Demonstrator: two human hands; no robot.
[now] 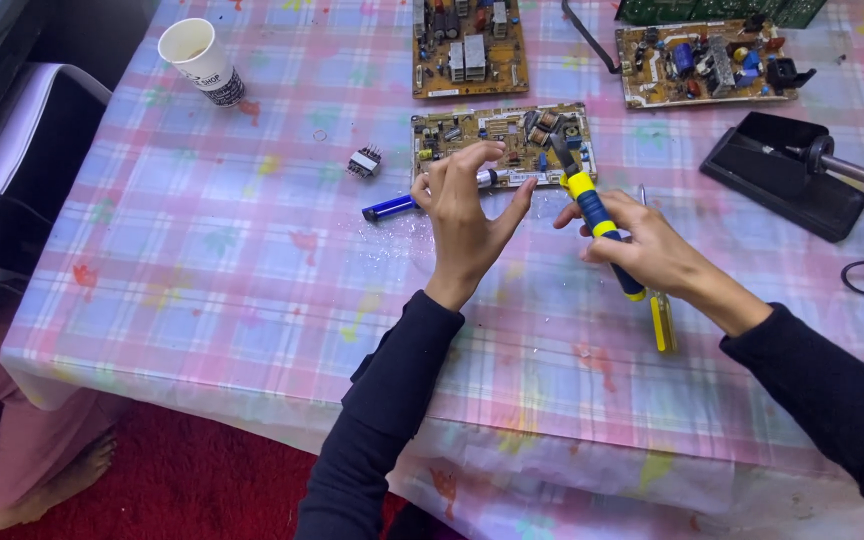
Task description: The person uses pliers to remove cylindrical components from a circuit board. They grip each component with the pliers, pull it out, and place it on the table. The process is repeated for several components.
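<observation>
A tan circuit board point(472, 130) with several components lies on the checked pastel tablecloth point(252, 280). My left hand point(467, 215) hovers at its near edge with fingers spread and nothing in it, over a blue lighter point(389, 207). My right hand point(642, 245) grips a blue and yellow tool point(592, 205) whose dark tip rests on the board's right part. A small screwdriver with a yellow handle point(662, 322) lies on the cloth under that hand.
Two more circuit boards point(467, 45) point(702, 62) lie at the back. A black soldering stand point(782, 172) holds an iron point(857, 172) at right. A paper cup point(200, 60) and a small loose transformer point(363, 162) sit at left. Another person's foot point(62, 480) shows bottom left.
</observation>
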